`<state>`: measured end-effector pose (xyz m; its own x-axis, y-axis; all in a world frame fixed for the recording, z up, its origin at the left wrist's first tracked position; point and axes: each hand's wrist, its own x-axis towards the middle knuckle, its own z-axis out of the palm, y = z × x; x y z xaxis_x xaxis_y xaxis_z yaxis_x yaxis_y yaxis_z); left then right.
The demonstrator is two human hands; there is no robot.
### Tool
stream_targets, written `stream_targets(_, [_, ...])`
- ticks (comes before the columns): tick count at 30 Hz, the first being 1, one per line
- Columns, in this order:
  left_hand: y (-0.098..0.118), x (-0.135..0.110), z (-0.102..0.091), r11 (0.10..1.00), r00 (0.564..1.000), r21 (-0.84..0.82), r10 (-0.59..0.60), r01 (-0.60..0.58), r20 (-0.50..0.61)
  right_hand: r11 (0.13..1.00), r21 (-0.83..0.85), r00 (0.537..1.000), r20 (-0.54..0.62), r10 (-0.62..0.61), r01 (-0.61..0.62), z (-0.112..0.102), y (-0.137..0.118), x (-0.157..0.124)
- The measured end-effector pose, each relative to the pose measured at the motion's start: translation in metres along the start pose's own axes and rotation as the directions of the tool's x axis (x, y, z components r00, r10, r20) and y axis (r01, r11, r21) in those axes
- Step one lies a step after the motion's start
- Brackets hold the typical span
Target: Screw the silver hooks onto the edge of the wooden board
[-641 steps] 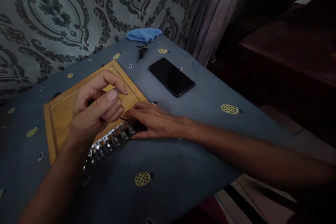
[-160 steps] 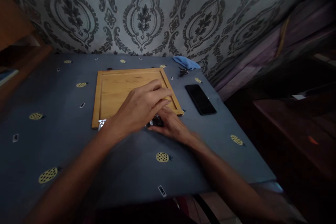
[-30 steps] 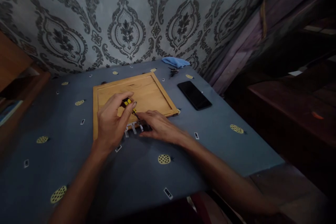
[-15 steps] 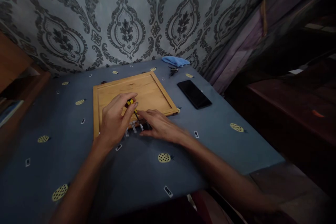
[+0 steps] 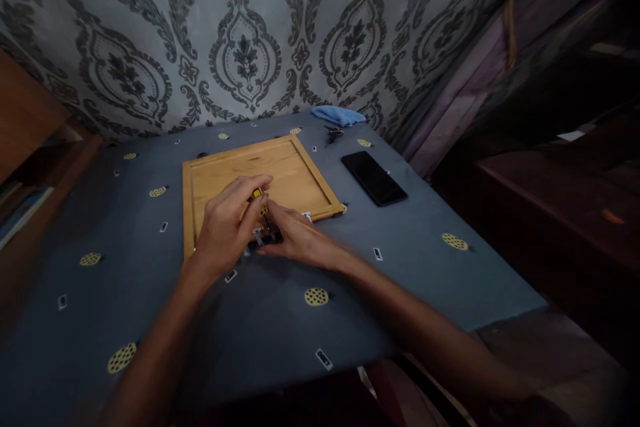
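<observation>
My left hand (image 5: 225, 220) is closed around the yellow and black handle of a screwdriver (image 5: 258, 194), which stands tilted over the near edge of a wooden framed panel (image 5: 240, 170). Its shaft runs down toward small metal fittings (image 5: 257, 235) at that edge; the tip is hard to make out. My right hand (image 5: 300, 237) is bent in around the same spot, thumb and fingers close to the shaft and fittings. What its fingertips grip is hidden. The panel lies flat on the table.
A black phone (image 5: 374, 177) lies right of the panel on the blue tablecloth (image 5: 425, 280). Behind it are a small dark object (image 5: 333, 135) and a blue cloth (image 5: 339, 115) near the patterned wall. A wooden shelf (image 5: 40, 173) stands at the left.
The view has shifted slightly. My right hand's fingers have moved closer to the screwdriver, covering more of its shaft and the fittings. A whitish piece now shows behind my right hand.
</observation>
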<state>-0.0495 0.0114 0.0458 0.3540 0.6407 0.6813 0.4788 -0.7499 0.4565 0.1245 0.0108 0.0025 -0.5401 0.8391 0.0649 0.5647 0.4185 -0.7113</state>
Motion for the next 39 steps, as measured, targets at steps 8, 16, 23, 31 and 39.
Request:
stream_targets(8, [-0.003, -0.005, 0.001, 1.000, 1.000, -0.010, -0.010, 0.010, -0.002, 1.000, -0.014, 0.999, 0.049, 0.023, -0.023, 0.001, 0.005, 0.008])
stream_targets(16, [-0.003, -0.002, -0.015, 0.998, 0.999, 0.038, -0.043, 0.044, -0.023, 0.999, -0.042, 0.996, 0.084, 0.022, -0.018, -0.001, 0.001, 0.009])
stream_targets(23, [-0.002, 0.000, -0.027, 0.994, 0.998, 0.086, -0.070, 0.070, 0.000, 1.000, -0.013, 0.996, 0.084, 0.010, -0.009, -0.001, 0.001, 0.008])
stream_targets(31, [-0.004, -0.001, -0.024, 0.995, 0.995, 0.081, -0.067, 0.060, 0.079, 1.000, -0.022, 0.997, 0.078, 0.007, -0.005, -0.001, 0.002, 0.008])
stream_targets(39, [-0.004, -0.002, -0.024, 0.995, 0.991, 0.065, -0.087, 0.080, 0.103, 0.999, -0.039, 0.997, 0.080, -0.009, 0.012, 0.001, 0.005, 0.009])
